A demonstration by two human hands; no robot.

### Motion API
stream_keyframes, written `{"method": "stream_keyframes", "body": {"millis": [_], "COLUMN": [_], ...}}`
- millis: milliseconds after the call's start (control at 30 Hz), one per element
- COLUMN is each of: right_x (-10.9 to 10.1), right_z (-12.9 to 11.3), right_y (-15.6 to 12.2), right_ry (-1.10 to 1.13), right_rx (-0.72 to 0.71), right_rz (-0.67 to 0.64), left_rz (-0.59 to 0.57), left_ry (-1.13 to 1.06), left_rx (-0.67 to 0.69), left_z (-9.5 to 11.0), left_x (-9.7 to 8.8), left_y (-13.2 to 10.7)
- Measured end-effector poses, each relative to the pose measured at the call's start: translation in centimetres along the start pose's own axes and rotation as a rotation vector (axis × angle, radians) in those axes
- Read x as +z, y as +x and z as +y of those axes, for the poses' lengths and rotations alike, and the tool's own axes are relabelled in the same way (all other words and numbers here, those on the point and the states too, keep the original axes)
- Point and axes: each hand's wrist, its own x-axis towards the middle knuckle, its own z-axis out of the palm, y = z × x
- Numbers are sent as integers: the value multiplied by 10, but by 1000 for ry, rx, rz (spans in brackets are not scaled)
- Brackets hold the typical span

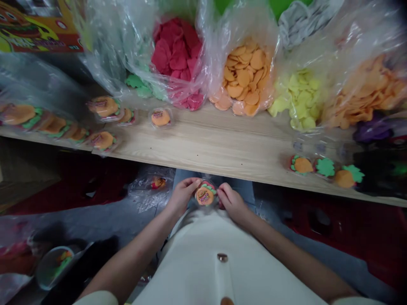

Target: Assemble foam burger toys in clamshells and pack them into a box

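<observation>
Low in front of my lap, just off the table's near edge, I hold a small clear plastic case (204, 194) between both hands. Inside it shows an orange printed bun piece with green and pink-red layers, like a toy burger. My left hand (184, 194) pinches the case at its upper left side, thumb on the rim. My right hand (231, 200) has its fingertips closed at the right side of the same case. The undersides of my fingers are hidden.
Along the wooden tabletop (197, 146) stand bags of red pieces (178, 51), orange discs (243, 78) and yellow pieces (303, 99). Packed toy burgers (103, 140) sit at left, one single burger (160, 117) near the middle. Partly filled cases (300, 165) line the right edge.
</observation>
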Motion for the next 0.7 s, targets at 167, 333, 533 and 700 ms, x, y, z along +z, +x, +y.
{"method": "stream_keyframes", "body": {"millis": [167, 333, 533, 700], "right_x": [14, 8, 6, -8], "right_z": [14, 13, 16, 17], "right_y": [-11, -7, -13, -15], "right_ry": [117, 432, 523, 442], "right_rx": [-13, 43, 44, 0], "right_rz": [59, -23, -16, -202], "left_rz": [49, -20, 0, -64], "left_ry": [-5, -13, -247, -192], "left_rx": [13, 32, -39, -13], "left_z": [0, 6, -16, -8], "left_x": [7, 6, -3, -2], "left_y": [-4, -16, -28, -14]}}
